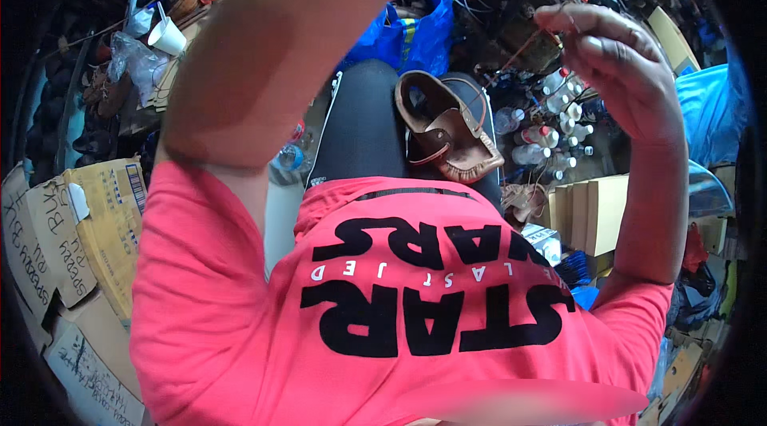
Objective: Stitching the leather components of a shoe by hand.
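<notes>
A brown leather moccasin-style shoe point(450, 135) lies across my lap, its puckered toe toward me and its opening facing away. A thin brown lace point(519, 51) loops from its side and runs up and right toward my right hand point(615, 59). That hand is raised at the upper right, with thumb and fingers pinched together where the lace reaches them. My left forearm crosses the upper left of the view and leaves at the top edge, so the left hand is out of sight.
A blue bag point(411, 27) stands beyond my knees. Several small bottles point(551, 134) cluster right of my lap. Cardboard boxes point(601, 214) stand at the right, with flattened cartons point(104, 226) at the left. A white cup point(167, 36) and plastic bags sit at the far left.
</notes>
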A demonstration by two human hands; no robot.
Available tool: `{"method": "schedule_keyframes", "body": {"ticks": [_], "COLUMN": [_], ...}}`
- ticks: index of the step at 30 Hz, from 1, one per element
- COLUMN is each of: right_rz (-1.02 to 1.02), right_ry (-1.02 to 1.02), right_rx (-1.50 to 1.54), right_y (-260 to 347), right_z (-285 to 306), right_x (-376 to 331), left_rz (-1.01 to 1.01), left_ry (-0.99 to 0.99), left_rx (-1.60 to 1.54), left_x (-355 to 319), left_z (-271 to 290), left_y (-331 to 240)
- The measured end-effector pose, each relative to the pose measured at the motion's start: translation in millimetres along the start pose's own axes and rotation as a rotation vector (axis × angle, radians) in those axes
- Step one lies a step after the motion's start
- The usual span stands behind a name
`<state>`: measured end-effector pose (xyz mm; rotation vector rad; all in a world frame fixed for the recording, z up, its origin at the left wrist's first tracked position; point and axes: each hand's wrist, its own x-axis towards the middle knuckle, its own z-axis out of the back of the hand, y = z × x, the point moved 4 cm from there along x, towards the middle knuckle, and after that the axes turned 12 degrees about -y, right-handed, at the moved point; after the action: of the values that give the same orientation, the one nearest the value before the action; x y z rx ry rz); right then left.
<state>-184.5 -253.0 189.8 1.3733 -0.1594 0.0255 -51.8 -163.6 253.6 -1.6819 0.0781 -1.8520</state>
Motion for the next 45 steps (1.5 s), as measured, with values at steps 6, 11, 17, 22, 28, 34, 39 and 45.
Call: {"method": "schedule_keyframes", "body": {"ticks": [6, 11, 17, 22, 28, 34, 39, 45], "right_rz": [-0.133, -0.249, -0.26, -0.193, 0.058, 0.383, 0.421, 0.371], "right_ry": [-0.083, -0.088, -0.235, -0.257, -0.54, -0.758, -0.805, -0.835], "right_rx": [0.521, 0.725, 0.75, 0.506, -0.466, -0.419, -0.136, 0.337], "right_y": [-27, -40, -46, -44, -34, -33, -54, -87], "right_z": [27, 33, 37, 55, 53, 28, 6, -10], "right_x": [-26, -34, -37, -41, -44, -26, -7, -8], "left_rz": [1.003, 1.241, 1.278, 1.253, 1.176, 0.986, 0.778, 0.823], "left_ry": [-0.173, -0.233, -0.187, -0.213, -0.261, -0.592, -0.887, -1.049], "left_rx": [-0.187, -0.623, -0.473, -0.572, -0.553, -0.683, -0.706, -0.648], "left_x": [-88, -127, -128, -147, -145, -127, -120, -145], "left_z": [-45, -72, -76, -72, -62, -84, -68, -59], "left_y": [70, 67, 67, 68, 49, 46, 60, 64]}}
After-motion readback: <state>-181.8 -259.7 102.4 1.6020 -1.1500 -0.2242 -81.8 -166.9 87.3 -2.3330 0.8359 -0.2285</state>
